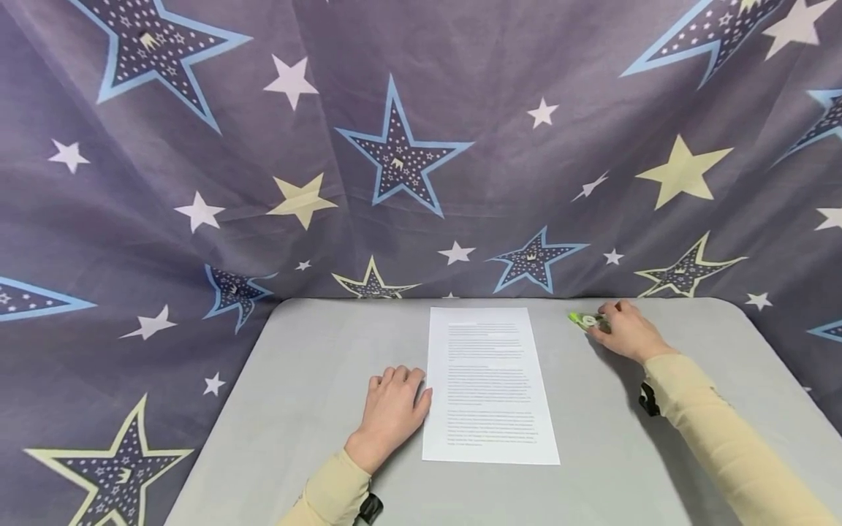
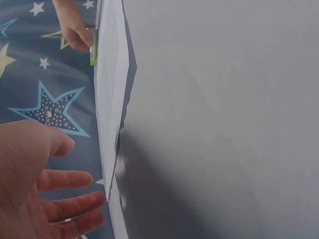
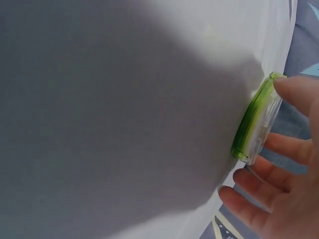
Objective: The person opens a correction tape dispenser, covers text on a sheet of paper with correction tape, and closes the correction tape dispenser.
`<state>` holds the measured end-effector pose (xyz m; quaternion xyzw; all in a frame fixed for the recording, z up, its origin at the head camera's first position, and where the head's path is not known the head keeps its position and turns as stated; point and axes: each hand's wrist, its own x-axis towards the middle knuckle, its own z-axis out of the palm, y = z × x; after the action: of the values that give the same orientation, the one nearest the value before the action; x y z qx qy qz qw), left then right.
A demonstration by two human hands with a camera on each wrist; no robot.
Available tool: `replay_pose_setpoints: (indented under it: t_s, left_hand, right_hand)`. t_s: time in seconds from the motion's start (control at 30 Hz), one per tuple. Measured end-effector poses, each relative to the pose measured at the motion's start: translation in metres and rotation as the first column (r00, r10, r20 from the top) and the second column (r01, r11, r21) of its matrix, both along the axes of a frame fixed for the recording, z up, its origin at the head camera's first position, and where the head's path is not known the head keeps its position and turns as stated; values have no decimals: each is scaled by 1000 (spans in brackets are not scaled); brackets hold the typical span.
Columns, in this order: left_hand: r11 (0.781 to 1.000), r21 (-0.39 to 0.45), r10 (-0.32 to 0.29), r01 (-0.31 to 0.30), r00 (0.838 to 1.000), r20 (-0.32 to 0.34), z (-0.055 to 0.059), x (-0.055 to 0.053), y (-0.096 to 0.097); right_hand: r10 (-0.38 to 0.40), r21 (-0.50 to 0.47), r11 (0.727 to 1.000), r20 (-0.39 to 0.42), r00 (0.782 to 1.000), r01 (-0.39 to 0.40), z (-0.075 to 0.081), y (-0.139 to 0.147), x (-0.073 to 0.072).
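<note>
Low, left of centre in the head view, the left hand (image 1: 391,410) is relaxed, fingers parted, holding nothing, beside a printed sheet (image 1: 488,387) that should be light and crease easily; margins suit holding. Farther right, the right hand (image 1: 629,333) pinches a green dispenser (image 1: 588,320), probably light, stiff, slick, best gripped across its sides.

I can see a pale yellow left sleeve (image 1: 335,486) and a matching right sleeve (image 1: 730,431), both long, soft-looking and lightly creased, ending at the wrists. A small black fitting (image 1: 370,509) peeks out below the left one's end, and its black twin (image 1: 649,399) shows under the right. Past the cloth, the left hand (image 1: 389,409) and right hand (image 1: 628,332) are both bare.
</note>
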<state>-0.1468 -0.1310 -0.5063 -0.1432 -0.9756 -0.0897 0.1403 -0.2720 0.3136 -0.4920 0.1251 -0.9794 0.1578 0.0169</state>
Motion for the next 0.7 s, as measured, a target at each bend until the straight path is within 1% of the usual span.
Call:
replay_pose_setpoints:
  t_s: [0.17,0.4,0.57,0.7]
  left_hand:
    - [1000,1,-5,5,1000,-3,1,1,0]
    - [1000,8,-8,8,1000,-10,2,1,1]
    - [1000,14,-6,7,1000,-11,1,3,1]
    - [1000,14,-1,1,1000,-11,0,4,0]
  right_hand:
    - [9,14,1000,36,999,-9,-2,3,0]
    - [11,10,1000,30,1000,-11,-2,4,-1]
    - [4,6,1000,48,999,-4,-2,5,2]
    - [15,16,1000,46,999,-15,-1,5,7]
